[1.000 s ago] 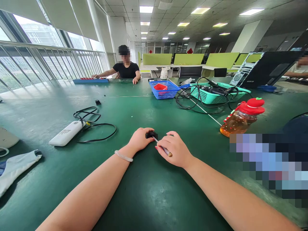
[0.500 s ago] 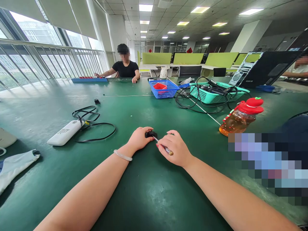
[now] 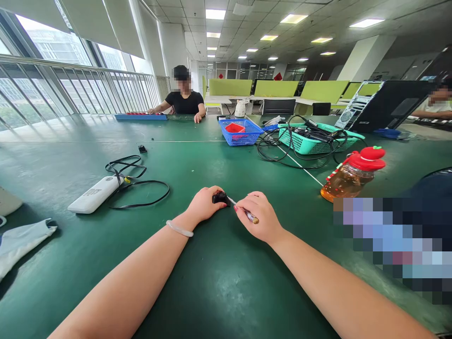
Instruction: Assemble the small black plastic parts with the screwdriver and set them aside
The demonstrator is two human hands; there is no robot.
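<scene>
My left hand (image 3: 205,203) has its fingers and thumb closed around a small black block-like object (image 3: 219,197), resting at the table's middle. The fingers hide part of it, and its exact kind cannot be made out. Pinched in my right hand (image 3: 259,214) is a slim pen-like tool (image 3: 250,214) with a thin pale shaft and a brownish rounded end. The shaft's tip points left at the right side of the black object; whether it touches is unclear. A pale bracelet (image 3: 179,229) circles my left wrist.
On the green table (image 3: 197,292) lie a white power bank (image 3: 93,195) with a black strap and a face mask (image 3: 26,245). Ahead stand a blue basket (image 3: 242,136), a teal basket (image 3: 300,143) with cables, and a red-lidded bottle (image 3: 348,181). A person (image 3: 184,101) sits opposite.
My right hand and the slim tool have shifted slightly right, moving the tip from the front of the black object toward its right side. Opposite, the blue tray has slid right.
</scene>
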